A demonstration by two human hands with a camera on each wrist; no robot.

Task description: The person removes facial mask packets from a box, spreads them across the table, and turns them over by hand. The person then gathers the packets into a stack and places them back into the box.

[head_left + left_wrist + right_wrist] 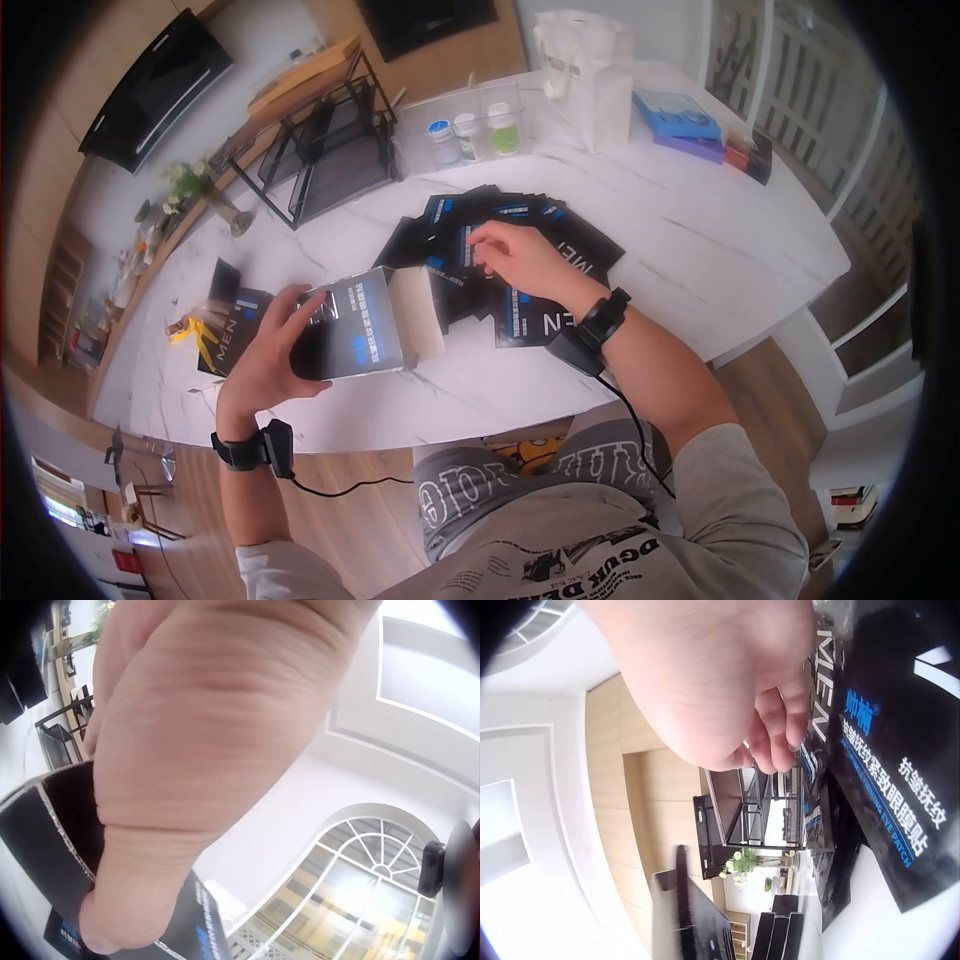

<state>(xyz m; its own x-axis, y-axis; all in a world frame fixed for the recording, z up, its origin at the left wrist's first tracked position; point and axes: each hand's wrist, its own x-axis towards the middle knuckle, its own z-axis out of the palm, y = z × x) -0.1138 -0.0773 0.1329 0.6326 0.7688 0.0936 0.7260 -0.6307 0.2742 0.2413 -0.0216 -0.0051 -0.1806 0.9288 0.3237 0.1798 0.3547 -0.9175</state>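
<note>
My left hand (268,350) grips a black carton (345,345) with blue and white lettering, thumb on the near side and fingers over its top. The carton lies on its side, its pale end flap (420,310) folded out toward the pile. In the left wrist view the thumb lies at the carton's edge, beside a dark opening. My right hand (528,262) is over a spread pile of flat black eye patch sachets (892,772), fingers loosely bent and near the upper sachets. Nothing shows between those fingers in the right wrist view.
Left of the carton stands another black box (228,345) marked MEN, with a yellow ribbon-like thing (205,345) by it. Behind are a black mesh rack (330,150), a clear bin (410,135) holding bottles, a white bag (590,85) and a blue box (675,115).
</note>
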